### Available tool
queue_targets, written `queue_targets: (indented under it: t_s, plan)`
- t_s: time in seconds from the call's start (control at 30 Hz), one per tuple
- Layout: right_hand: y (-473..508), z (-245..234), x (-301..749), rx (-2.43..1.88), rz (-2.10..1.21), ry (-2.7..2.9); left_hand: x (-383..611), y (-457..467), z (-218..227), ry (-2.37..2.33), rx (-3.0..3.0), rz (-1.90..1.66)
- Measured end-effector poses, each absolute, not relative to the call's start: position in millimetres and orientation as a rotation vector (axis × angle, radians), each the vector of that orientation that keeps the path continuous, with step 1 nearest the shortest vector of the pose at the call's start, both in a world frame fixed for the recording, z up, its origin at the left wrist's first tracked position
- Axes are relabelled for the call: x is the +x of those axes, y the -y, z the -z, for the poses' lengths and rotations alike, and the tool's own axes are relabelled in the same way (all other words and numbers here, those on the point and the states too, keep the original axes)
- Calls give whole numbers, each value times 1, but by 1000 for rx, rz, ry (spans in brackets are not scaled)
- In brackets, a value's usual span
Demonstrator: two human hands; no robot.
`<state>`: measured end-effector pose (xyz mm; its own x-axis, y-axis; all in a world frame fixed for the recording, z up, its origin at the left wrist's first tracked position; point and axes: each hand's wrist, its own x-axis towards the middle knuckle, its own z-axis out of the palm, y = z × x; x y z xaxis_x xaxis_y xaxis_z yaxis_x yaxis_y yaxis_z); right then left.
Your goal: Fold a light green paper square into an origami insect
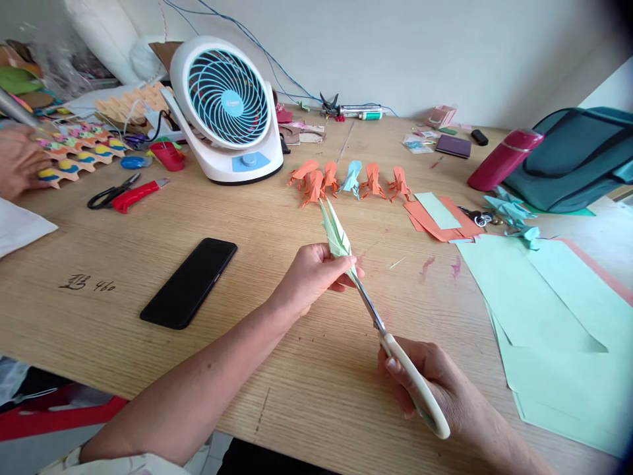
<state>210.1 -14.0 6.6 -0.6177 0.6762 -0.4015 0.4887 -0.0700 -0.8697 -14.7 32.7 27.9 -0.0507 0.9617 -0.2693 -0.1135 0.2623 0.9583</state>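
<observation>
Left hand (314, 274) and right hand (432, 376) are both full: the left one pinches a folded green paper (339, 239) between thumb and fingers, and the right one is wrapped around the white handle of the scissors (380, 326). The paper is held up over the surface (267, 231), with its long points facing away from the person. The scissor tips reach its near end, right by the left thumb. I can't tell if paper sits between the blades, because the fingers hide that bit.

To cut well, hold the paper tight so the layers don't slide. The left thumb and fingers should be a little way back from the blades, since they look close enough to get nipped. Small, slow snips should work better than one big one, as the folds look thick there and could tear.

A tiny paper scrap (397, 262) lies on the surface just to the right. Past the long points, orange folded papers (373, 181) and one blue one (352, 179) stand in a loose row, so it would be good not to bump them. The black phone (188, 282) lies to the left, and light green sheets (548, 310) are spread out to the right, well apart from the scissors.
</observation>
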Motion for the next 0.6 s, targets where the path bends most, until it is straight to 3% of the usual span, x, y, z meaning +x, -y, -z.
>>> queue_targets:
  t_s: [0.6]
  plan:
    - [15, -10, 209, -1277, -1810, 1982, -12, -28, -28, -1208, 887, -1065]
